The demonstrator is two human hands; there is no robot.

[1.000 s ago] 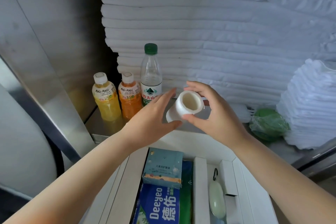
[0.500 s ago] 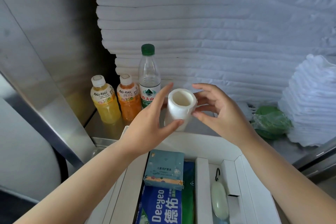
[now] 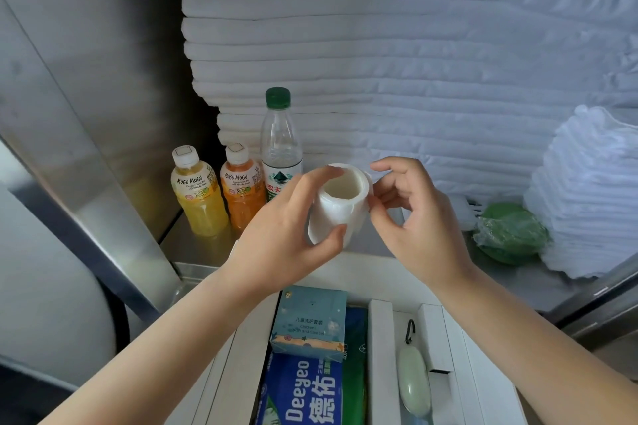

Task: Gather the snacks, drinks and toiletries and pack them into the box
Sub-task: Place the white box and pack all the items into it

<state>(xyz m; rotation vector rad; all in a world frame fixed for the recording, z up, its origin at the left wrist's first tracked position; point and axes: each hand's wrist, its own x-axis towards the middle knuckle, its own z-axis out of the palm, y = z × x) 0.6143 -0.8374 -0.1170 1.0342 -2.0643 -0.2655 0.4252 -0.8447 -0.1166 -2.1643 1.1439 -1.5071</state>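
Note:
A white paper roll (image 3: pixel 340 207) with a hollow core is held above the far edge of the white box (image 3: pixel 381 348). My left hand (image 3: pixel 286 235) is shut on it, thumb under and fingers over. My right hand (image 3: pixel 411 217) sits at its right side, fingertips at the roll's edge. In the box lie a teal toiletry carton (image 3: pixel 309 319), a blue Deeyeo pack (image 3: pixel 300 390) and a pale green oval case (image 3: pixel 412 386). Behind the hands stand a yellow juice bottle (image 3: pixel 198 191), an orange juice bottle (image 3: pixel 241 188) and a water bottle (image 3: pixel 279 145).
The bottles stand on a metal shelf (image 3: pixel 193 245) with a steel wall (image 3: pixel 86 97) at the left. Stacked white towels (image 3: pixel 397 62) fill the back, more folded linen (image 3: pixel 590 197) is at the right, and a green wrapped item (image 3: pixel 511 233) lies beside it.
The roll has passed from my right hand into my left and tipped more upright. My right fingers have opened and slid to its right edge. The view shifted slightly.

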